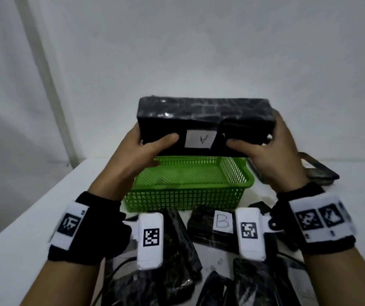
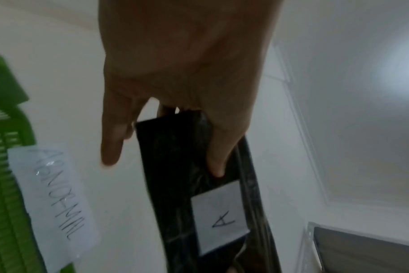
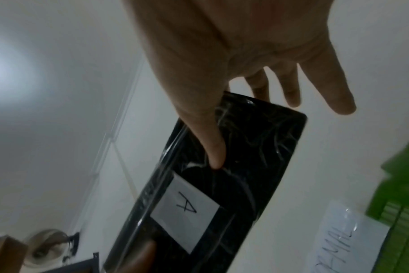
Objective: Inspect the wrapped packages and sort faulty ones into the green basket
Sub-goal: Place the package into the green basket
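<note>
A black box-shaped package (image 1: pixel 203 120) wrapped in clear film, with a white label (image 1: pixel 201 139) marked "A", is held up above the green basket (image 1: pixel 190 191). My left hand (image 1: pixel 148 149) grips its left end, thumb on the near face. My right hand (image 1: pixel 263 149) grips the right end the same way. The left wrist view shows the package (image 2: pixel 175 166) with my thumb pressed on the film above the label (image 2: pixel 220 218). In the right wrist view the package (image 3: pixel 257 147) has my thumb on it above the label (image 3: pixel 185 212). The basket holds nothing.
Several more black wrapped packages lie on the white table (image 1: pixel 22 228) in front of the basket, one labelled "B" (image 1: pixel 222 221). Another dark package (image 1: pixel 318 171) lies right of the basket. A taped paper sign (image 2: pixel 56 199) reading "ABNORMAL" hangs on the basket's side. A wall stands behind.
</note>
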